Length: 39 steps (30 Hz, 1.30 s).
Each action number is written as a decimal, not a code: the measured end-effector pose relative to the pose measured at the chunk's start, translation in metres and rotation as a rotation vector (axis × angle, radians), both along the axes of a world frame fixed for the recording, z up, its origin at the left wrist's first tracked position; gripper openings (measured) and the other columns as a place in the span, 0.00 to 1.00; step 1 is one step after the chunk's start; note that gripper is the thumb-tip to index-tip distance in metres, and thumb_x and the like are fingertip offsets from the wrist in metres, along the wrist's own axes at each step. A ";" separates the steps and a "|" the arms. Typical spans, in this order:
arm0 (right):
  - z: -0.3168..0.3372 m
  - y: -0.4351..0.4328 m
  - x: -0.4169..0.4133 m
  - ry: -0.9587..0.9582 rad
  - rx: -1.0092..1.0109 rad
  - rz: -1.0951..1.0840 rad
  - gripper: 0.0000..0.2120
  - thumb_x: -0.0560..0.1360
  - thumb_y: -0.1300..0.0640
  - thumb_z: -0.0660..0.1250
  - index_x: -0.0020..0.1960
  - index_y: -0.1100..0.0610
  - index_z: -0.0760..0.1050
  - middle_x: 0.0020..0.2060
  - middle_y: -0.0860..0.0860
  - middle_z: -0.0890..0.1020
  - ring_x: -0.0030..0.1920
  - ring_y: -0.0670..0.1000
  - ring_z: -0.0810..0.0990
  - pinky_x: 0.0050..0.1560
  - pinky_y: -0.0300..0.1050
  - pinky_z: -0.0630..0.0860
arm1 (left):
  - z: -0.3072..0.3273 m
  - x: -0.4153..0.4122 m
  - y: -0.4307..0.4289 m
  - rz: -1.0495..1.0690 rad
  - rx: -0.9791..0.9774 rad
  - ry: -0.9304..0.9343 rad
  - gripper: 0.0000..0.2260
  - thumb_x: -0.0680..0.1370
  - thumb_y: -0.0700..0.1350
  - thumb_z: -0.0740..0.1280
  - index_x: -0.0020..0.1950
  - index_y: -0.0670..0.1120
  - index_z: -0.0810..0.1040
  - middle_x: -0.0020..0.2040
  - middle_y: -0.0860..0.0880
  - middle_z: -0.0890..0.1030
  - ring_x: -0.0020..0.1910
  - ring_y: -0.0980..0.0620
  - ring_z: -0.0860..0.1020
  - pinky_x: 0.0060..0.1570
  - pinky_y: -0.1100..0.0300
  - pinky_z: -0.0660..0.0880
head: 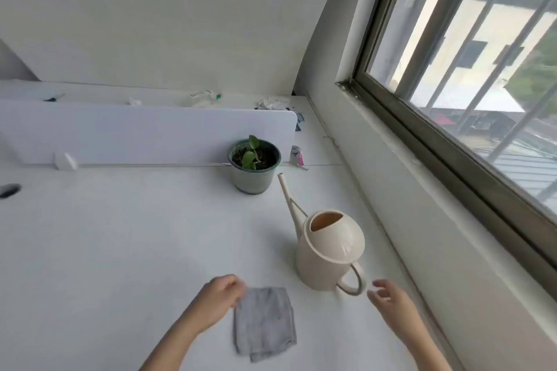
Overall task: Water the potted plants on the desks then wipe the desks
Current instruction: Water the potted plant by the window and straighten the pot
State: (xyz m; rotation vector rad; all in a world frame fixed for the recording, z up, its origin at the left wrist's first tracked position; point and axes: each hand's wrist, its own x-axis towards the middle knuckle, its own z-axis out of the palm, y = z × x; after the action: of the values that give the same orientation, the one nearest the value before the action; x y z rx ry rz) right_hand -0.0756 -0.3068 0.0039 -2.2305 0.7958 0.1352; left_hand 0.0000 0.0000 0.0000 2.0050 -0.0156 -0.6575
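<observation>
Your right hand [390, 300], fingers spread and empty, was just beside the handle of the cream plastic watering can [330, 253] on the white desk [120, 235]; its spout pointed toward the green-potted plant [254, 164]. Your left hand [221, 298] touched the grey folded cloth [263, 322], grip unclear.

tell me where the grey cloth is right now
In the head view, the grey cloth lies folded on the desk by the left hand, left of the watering can.

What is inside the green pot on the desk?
The green pot holds dark soil and a small plant with a few green leaves. How deep the soil goes is hidden by the pot's wall.
</observation>
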 end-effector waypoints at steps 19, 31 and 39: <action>-0.042 0.013 0.018 -0.102 0.051 0.044 0.04 0.80 0.56 0.52 0.50 0.55 0.65 0.46 0.63 0.80 0.48 0.64 0.79 0.43 0.52 0.72 | -0.014 0.102 -0.129 0.272 -0.265 0.262 0.28 0.77 0.53 0.60 0.73 0.42 0.58 0.73 0.43 0.63 0.70 0.43 0.64 0.67 0.50 0.64; -0.043 -0.054 0.050 -0.120 0.234 0.351 0.12 0.79 0.57 0.56 0.47 0.38 0.68 0.46 0.61 0.78 0.51 0.60 0.77 0.49 0.51 0.71 | -0.026 0.136 -0.148 0.522 -0.482 0.341 0.03 0.76 0.46 0.64 0.45 0.49 0.70 0.44 0.48 0.74 0.49 0.49 0.73 0.51 0.52 0.70; -0.037 -0.059 0.071 -0.094 0.605 0.268 0.16 0.67 0.45 0.65 0.39 0.59 0.74 0.37 0.49 0.82 0.45 0.54 0.81 0.45 0.31 0.73 | -0.024 0.130 -0.158 0.626 -0.425 0.319 0.06 0.77 0.45 0.62 0.42 0.46 0.68 0.37 0.48 0.71 0.35 0.50 0.72 0.40 0.59 0.69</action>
State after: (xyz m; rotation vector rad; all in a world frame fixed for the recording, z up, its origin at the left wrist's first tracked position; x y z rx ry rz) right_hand -0.0042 -0.3656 -0.0327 -1.7363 0.3357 0.3483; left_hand 0.1301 -0.1585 -0.0238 1.3685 0.5914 -0.5002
